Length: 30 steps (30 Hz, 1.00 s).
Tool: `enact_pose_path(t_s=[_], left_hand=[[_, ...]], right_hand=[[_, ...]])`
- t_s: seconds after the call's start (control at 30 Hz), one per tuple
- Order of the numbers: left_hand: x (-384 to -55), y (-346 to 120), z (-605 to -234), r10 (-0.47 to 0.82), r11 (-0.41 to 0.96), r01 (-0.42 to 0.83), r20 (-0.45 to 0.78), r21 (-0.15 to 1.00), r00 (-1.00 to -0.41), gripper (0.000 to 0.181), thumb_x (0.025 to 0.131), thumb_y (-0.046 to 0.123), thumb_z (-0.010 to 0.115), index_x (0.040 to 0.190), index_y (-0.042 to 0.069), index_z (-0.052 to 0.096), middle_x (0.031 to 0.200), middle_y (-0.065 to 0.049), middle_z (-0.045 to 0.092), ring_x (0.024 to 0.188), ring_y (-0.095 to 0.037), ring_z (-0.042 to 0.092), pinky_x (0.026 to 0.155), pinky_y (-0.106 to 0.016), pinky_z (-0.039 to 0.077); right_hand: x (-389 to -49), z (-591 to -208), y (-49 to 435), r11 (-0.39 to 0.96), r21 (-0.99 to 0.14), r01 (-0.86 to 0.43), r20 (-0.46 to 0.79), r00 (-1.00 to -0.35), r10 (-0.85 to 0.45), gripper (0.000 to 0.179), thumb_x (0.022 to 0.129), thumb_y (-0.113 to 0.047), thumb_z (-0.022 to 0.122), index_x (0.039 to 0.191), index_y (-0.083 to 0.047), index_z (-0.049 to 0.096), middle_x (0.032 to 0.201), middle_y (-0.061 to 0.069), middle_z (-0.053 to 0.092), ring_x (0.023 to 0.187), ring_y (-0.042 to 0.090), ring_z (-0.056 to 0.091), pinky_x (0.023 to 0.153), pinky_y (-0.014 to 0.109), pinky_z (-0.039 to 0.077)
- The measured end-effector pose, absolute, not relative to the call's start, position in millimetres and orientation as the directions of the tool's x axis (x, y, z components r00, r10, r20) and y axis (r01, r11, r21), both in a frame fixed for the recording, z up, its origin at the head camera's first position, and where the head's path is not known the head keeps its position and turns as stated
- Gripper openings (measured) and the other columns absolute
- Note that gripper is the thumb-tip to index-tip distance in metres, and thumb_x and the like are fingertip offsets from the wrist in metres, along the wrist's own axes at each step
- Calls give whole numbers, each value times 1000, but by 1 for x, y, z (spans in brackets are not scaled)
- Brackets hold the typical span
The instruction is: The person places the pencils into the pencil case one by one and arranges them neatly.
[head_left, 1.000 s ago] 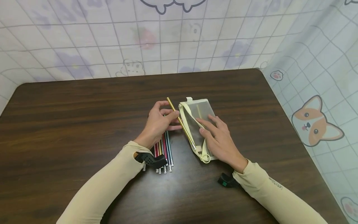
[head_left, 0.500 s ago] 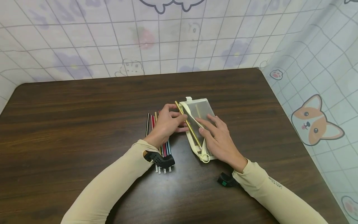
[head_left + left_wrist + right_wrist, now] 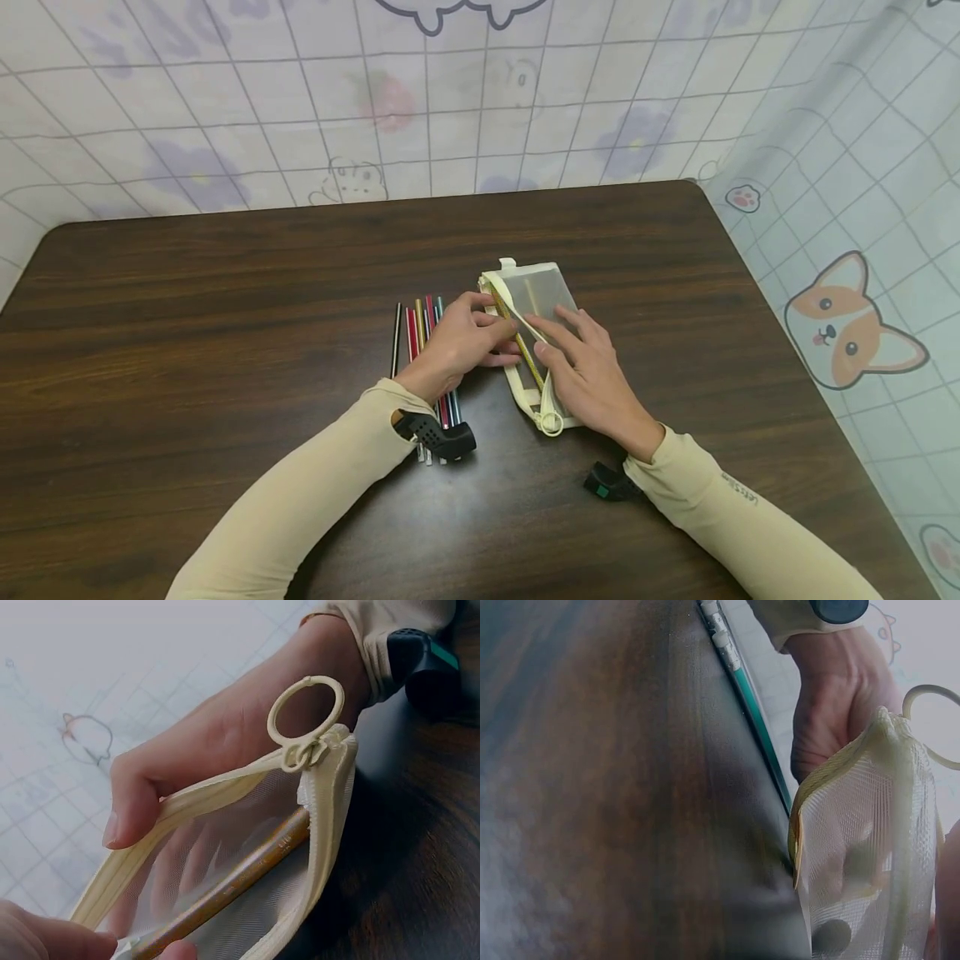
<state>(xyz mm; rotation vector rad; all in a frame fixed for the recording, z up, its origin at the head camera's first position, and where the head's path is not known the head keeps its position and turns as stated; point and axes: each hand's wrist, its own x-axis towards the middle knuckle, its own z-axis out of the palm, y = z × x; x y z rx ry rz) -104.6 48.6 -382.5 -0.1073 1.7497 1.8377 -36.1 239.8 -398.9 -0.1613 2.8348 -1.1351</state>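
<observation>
A pale-yellow mesh pencil pouch (image 3: 551,287) lies on the table, its zipped side gaping in the left wrist view. My left hand (image 3: 465,337) pinches a gold pencil (image 3: 232,889) at one end. The pencil slants inside the mouth, its far end by the zipper corner. My right hand (image 3: 588,367) rests spread on the pouch, thumb along the zipper edge; its fingers show through the mesh in the left wrist view. Several metallic pencils (image 3: 418,329) lie side by side under my left forearm, partly hidden by it.
A ring pull (image 3: 306,712) hangs at the pouch's near corner. The dark wooden table (image 3: 225,333) meets a patterned grid cloth (image 3: 285,100) at the back and right. In the right wrist view, a teal pencil (image 3: 757,724) with a silver ferrule lies beside the pouch.
My left hand has moved right and slightly nearer, bringing the gold pencil from over the zipper edge into the pouch mouth. My right hand has stayed in place.
</observation>
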Motion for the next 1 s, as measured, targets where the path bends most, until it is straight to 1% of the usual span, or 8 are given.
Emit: enact_pose_path(t_s=[0.17,0.37,0.47,0.57,0.73,0.83,1.0], left_hand=[[-103,46,-379,374,62,-472,-459,879,-806,55,101,9,62,151,5,39,139,-19,57,83,-17,76,84,-34,68],[-104,36,-378,355,57,-458,-447,887,-821,54,100,8,63,150,4,42,131,-18,64,96,-24,78,84,-36,68],[-103,29,-373,348,62,-444,-436,894,-830,54,100,9,63,150,5,42,129,-18,65,101,-27,78,83,-37,68],[-102,22,-367,345,72,-429,-426,900,-836,54,101,11,62,151,6,43,130,-18,64,104,-30,77,83,-39,68],[-103,6,-361,329,72,-401,-402,913,-855,56,100,11,61,152,7,43,134,-21,63,108,-33,76,84,-40,68],[-103,-6,-360,318,72,-383,-385,921,-866,56,100,12,61,153,6,42,136,-22,63,109,-33,75,84,-39,68],[-102,-26,-360,291,87,-353,-362,932,-885,57,100,13,61,153,6,41,136,-22,63,108,-32,76,84,-40,68]], right_hand=[[-37,-399,239,719,-690,-75,-36,-990,-139,43,111,-42,41,152,-33,52,171,13,28,162,44,10,127,74,16],[-38,-397,238,725,-687,-50,-51,-992,-117,43,111,-39,41,151,-34,52,170,12,29,161,43,12,126,74,19],[-39,-397,239,721,-692,-33,-57,-993,-101,43,111,-37,40,151,-34,53,170,11,30,161,42,13,126,73,21],[-39,-396,239,722,-692,-29,-64,-993,-100,44,111,-37,36,153,-35,51,171,11,29,162,42,13,127,72,19],[-39,-394,240,726,-687,-37,-62,-992,-109,47,112,-35,29,155,-32,47,172,13,26,162,43,13,130,70,14],[-40,-395,241,725,-687,-38,-61,-992,-109,48,112,-34,27,156,-29,46,172,13,27,162,43,13,131,68,13],[-39,-394,240,737,-673,-63,-51,-990,-131,50,113,-30,23,157,-23,45,171,15,27,162,43,12,130,70,12]])
